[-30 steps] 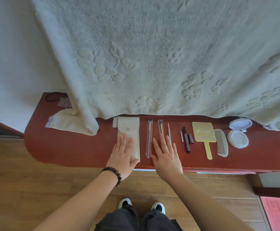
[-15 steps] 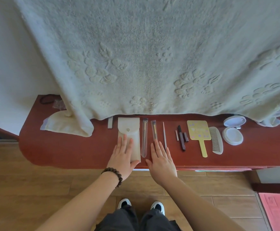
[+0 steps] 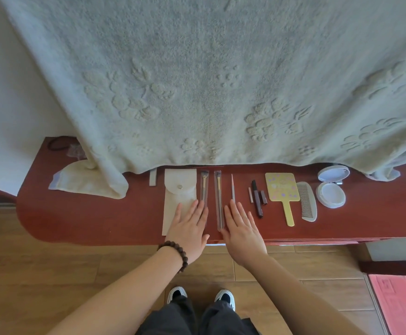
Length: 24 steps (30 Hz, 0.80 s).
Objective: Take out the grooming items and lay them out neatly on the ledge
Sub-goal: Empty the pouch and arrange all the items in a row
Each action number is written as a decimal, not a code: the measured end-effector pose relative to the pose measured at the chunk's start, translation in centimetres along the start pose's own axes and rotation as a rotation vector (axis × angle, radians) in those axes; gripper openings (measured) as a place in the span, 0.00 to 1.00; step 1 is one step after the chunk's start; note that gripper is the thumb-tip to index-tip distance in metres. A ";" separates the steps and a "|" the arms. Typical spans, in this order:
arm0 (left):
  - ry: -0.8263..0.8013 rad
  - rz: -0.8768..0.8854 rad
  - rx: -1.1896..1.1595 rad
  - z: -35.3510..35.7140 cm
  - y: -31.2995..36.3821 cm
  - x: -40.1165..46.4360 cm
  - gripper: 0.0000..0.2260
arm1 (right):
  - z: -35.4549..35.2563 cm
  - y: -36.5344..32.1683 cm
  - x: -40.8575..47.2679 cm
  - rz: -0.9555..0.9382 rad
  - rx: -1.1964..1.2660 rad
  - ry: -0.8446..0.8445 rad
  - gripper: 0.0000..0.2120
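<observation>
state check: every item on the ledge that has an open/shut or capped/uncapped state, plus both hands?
Cream fabric pouch with snap flap: flap shut, lying flat.
White round compact: lid open.
Two makeup brushes in clear sleeves: sleeved.
Dark lipstick tube: cannot tell whether capped.
Left hand: flat on pouch.
Right hand: flat on red ledge.

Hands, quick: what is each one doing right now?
Left hand: open, flat on the cream pouch, holding nothing.
Right hand: open, flat on the red ledge, holding nothing.
</observation>
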<state>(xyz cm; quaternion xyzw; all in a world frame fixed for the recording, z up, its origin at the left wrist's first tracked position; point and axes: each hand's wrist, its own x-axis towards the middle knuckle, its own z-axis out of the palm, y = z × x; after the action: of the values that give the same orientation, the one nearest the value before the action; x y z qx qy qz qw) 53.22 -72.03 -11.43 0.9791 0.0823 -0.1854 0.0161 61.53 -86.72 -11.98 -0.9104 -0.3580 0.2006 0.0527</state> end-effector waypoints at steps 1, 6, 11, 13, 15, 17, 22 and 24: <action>-0.005 -0.018 -0.011 0.0 0.4 -0.1 0.30 | 0.1 0.1 0.0 -0.006 0.000 -0.006 0.28; -0.009 -0.123 -0.104 0.0 2.9 -0.5 0.29 | 0.4 0.1 0.2 -0.042 -0.020 -0.021 0.27; 0.020 -0.158 -0.150 -0.4 4.1 -0.5 0.29 | -0.2 0.9 0.1 -0.058 -0.015 0.049 0.28; 0.045 -0.165 -0.166 -0.5 3.7 -0.4 0.29 | -1.0 1.8 0.5 -0.001 -0.005 0.132 0.28; 0.076 -0.184 -0.183 -0.6 2.9 -0.1 0.29 | -1.9 3.1 1.3 0.089 -0.009 0.137 0.28; 0.107 -0.226 -0.195 -0.5 1.8 0.3 0.29 | -2.5 4.2 2.2 0.143 -0.025 0.081 0.29; 0.068 -0.277 -0.199 0.1 -0.1 0.7 0.30 | -1.9 4.5 2.7 0.107 -0.047 0.007 0.30; 0.057 -0.263 -0.215 0.4 -0.2 0.8 0.30 | -1.6 4.2 2.5 0.096 -0.037 0.012 0.30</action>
<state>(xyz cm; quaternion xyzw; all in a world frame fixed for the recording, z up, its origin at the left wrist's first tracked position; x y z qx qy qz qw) 53.74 -71.73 -12.09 0.9573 0.2297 -0.1483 0.0937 66.48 -88.04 -12.34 -0.9285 -0.3173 0.1910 0.0285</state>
